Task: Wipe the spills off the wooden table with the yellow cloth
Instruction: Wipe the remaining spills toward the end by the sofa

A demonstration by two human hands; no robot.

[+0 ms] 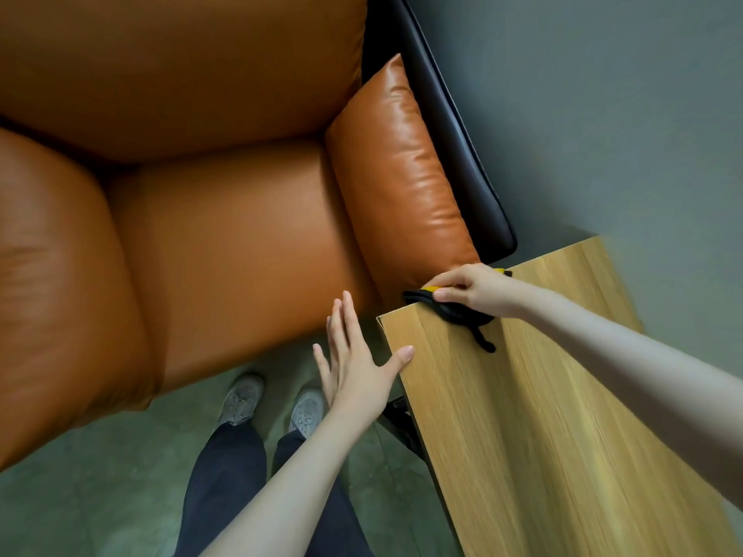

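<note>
Wooden worktop (542,416) beside orange sofa (201,215) | your right hand (472,289) pinches yellow cloth (432,289) with dark item (458,313) at far corner | left hand (354,363) flat, fingers straight, holding nothing, thumb on edge | no spills visible; wiping seems underway.

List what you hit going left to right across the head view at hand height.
Orange sofa seat cushion → left hand, open, thumb at the table edge → right hand gripping the yellow cloth over a black item at the table corner → wooden table.
</note>
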